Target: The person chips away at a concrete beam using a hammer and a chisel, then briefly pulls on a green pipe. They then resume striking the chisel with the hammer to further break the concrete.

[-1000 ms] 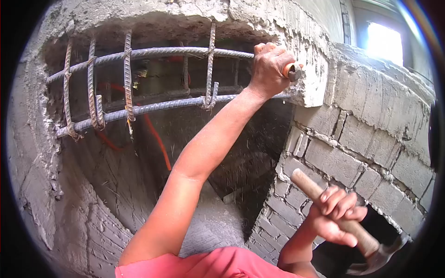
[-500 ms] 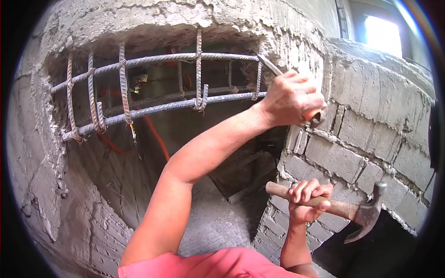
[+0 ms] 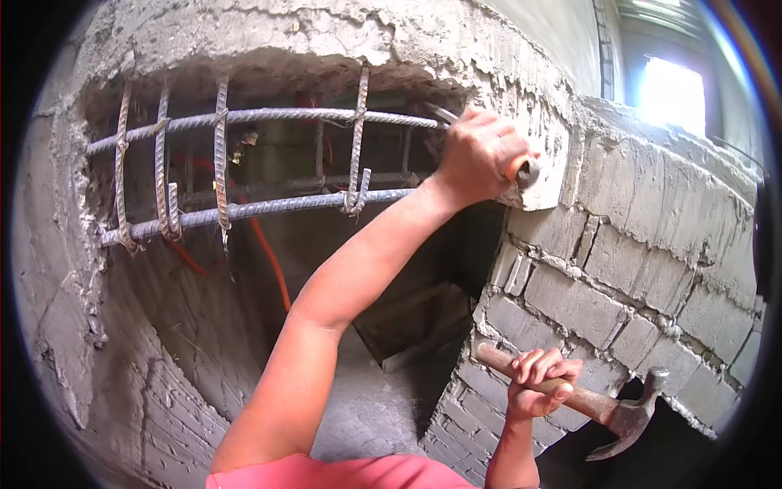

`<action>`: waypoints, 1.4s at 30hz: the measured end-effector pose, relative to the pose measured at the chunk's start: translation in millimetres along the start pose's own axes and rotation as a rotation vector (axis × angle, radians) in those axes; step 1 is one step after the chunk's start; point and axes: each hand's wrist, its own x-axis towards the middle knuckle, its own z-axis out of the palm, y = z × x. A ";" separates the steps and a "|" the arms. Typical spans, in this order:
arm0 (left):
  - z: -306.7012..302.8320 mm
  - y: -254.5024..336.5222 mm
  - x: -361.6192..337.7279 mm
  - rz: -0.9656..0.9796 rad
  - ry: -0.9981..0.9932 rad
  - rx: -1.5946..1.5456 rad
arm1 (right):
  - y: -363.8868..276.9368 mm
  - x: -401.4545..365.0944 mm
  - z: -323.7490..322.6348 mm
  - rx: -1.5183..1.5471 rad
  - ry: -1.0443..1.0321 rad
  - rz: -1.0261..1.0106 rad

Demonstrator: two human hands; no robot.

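My left hand (image 3: 482, 156) is raised at the right end of a broken-out gap in a concrete beam (image 3: 342, 33). It is closed round a chisel (image 3: 521, 169) with an orange handle, whose butt points to the right. The metal blade shows beyond my knuckles at the concrete edge; its tip is hard to make out. Ribbed rebar (image 3: 285, 209) with vertical stirrups crosses the gap beside this hand. Lower right, my right hand (image 3: 539, 383) grips a claw hammer (image 3: 631, 417) by its wooden handle, with the head to the right, apart from the chisel.
A rough block wall (image 3: 578, 301) stands at the right, with a dark opening at its foot. Behind the rebar hangs an orange cable (image 3: 273, 265). Bright light comes through a window opening (image 3: 672, 94) at the upper right.
My left hand has moved left with the chisel and turned, so the handle's butt faces me more. The hammer in my right hand has dropped slightly. The view has shifted a little.
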 end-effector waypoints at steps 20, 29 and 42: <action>-7.3 37.9 -5.7 0.016 0.270 -0.177 | -5.4 -75.9 -1.3 -0.088 0.139 0.585; -16.0 23.1 -49.0 -0.126 0.083 -0.383 | 11.7 -68.6 -2.3 -0.185 0.148 0.529; -41.1 25.4 -87.1 -0.106 -0.329 -0.046 | -21.2 -92.9 -145.1 -0.887 -0.255 0.721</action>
